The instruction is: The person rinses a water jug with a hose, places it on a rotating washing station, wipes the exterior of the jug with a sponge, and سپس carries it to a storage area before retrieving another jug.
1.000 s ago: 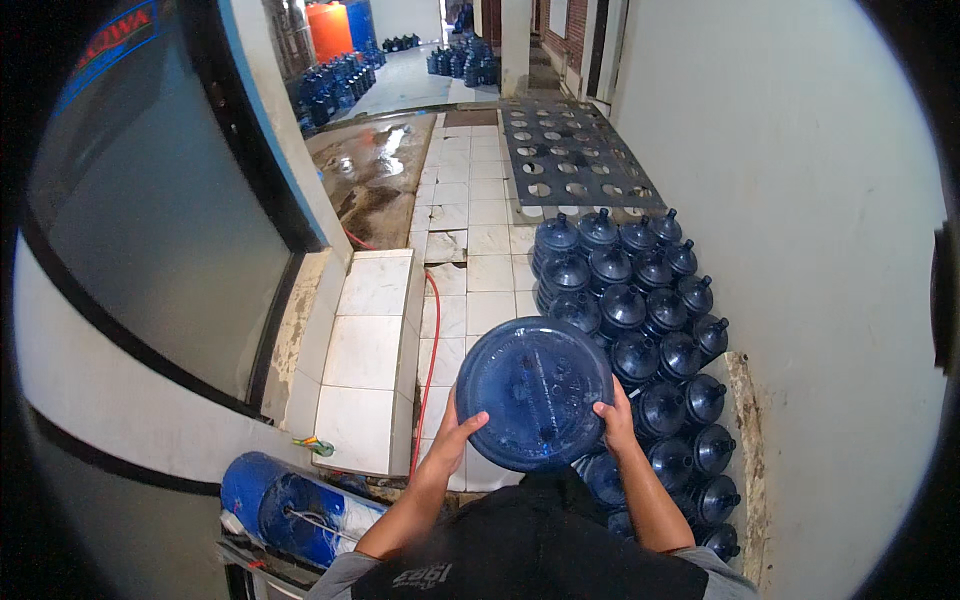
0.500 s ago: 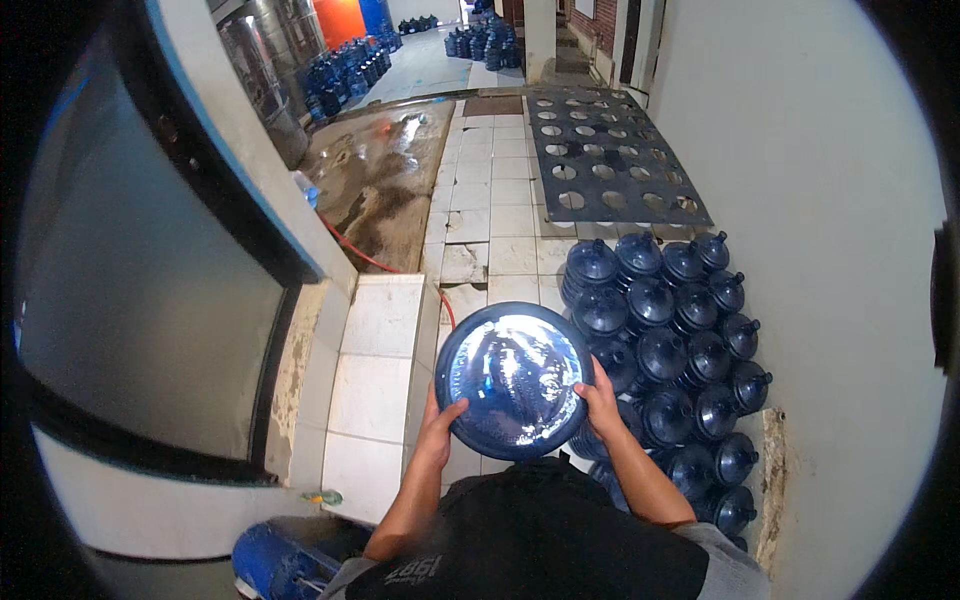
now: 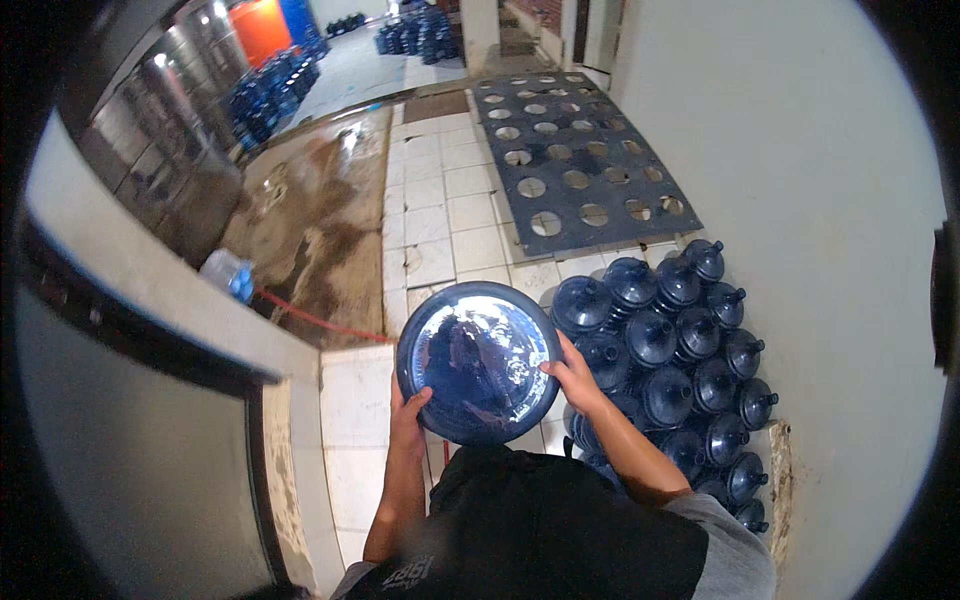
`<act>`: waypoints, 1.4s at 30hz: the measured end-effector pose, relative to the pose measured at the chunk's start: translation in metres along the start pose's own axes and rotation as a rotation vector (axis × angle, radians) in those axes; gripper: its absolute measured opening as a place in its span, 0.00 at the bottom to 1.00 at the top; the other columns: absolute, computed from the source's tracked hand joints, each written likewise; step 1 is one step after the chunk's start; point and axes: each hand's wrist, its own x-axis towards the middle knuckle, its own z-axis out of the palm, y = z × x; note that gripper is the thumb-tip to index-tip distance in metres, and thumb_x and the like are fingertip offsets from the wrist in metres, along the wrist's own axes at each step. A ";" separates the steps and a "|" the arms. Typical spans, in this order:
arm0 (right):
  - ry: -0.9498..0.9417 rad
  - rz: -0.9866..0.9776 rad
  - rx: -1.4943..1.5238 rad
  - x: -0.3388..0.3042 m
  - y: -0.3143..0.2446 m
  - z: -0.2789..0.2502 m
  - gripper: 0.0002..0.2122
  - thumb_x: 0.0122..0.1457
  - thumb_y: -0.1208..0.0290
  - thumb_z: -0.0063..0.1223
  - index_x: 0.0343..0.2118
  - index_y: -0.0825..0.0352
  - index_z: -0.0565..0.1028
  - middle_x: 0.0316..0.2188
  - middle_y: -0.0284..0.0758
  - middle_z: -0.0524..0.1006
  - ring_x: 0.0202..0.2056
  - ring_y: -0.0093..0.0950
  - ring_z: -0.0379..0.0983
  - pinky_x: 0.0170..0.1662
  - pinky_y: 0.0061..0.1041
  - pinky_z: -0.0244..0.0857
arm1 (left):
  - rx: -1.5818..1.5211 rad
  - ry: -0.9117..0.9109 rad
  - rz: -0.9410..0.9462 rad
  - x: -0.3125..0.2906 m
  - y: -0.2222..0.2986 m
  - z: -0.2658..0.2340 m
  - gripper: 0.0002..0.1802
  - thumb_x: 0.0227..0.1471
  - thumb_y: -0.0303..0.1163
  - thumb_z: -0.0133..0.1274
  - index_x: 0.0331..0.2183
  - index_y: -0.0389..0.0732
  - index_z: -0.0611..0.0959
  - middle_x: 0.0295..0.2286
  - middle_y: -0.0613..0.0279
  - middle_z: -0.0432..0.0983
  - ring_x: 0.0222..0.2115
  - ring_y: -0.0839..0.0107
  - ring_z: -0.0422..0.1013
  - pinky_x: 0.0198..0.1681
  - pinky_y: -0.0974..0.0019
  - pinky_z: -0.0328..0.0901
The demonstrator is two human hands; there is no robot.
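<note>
Between my two hands is a large translucent blue water jug [image 3: 478,365], its shiny round base turned up toward me. The rest of the jug is hidden beneath that base. My left hand [image 3: 407,410] grips the left side of the rim, thumb over the edge. On the right side, my right hand [image 3: 574,374] does the same, with its fingers mostly out of sight underneath. Just right of the held jug stands a tight cluster of similar blue jugs [image 3: 669,397], necks up, on the tiled floor.
A black panel with round holes [image 3: 570,217] lies beyond the clustered jugs, near the right wall [image 3: 800,230]. Left are a white tiled ledge [image 3: 355,400], a red hose [image 3: 320,320] and a wet brown floor patch [image 3: 330,215]. More jugs [image 3: 420,35] stand far back.
My view has shifted forward, so the holed panel appears nearer and further left. The blue barrel at lower left has left the view. Both hands keep their hold on the jug.
</note>
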 end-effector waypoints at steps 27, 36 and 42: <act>0.644 -0.121 0.227 0.454 -0.039 -0.276 0.38 0.55 0.72 0.65 0.69 0.72 0.60 0.60 0.37 0.72 0.58 0.30 0.69 0.64 0.31 0.59 | 0.274 -0.523 -0.282 0.664 -0.040 0.316 0.43 0.51 0.37 0.66 0.61 0.45 0.59 0.57 0.54 0.64 0.57 0.60 0.63 0.64 0.55 0.57; 1.129 -0.048 0.278 0.510 -0.055 -0.342 0.35 0.56 0.73 0.63 0.67 0.69 0.63 0.55 0.34 0.75 0.56 0.28 0.70 0.62 0.28 0.60 | 0.242 -0.959 -0.348 0.814 -0.106 0.458 0.41 0.50 0.37 0.65 0.62 0.40 0.64 0.56 0.57 0.66 0.58 0.63 0.62 0.65 0.56 0.54; 1.335 -0.133 0.361 0.513 -0.052 -0.409 0.36 0.56 0.75 0.64 0.68 0.72 0.61 0.58 0.37 0.73 0.57 0.29 0.70 0.62 0.28 0.60 | 0.292 -1.131 -0.485 0.853 -0.167 0.571 0.46 0.53 0.35 0.64 0.67 0.40 0.61 0.59 0.57 0.65 0.60 0.63 0.62 0.67 0.56 0.53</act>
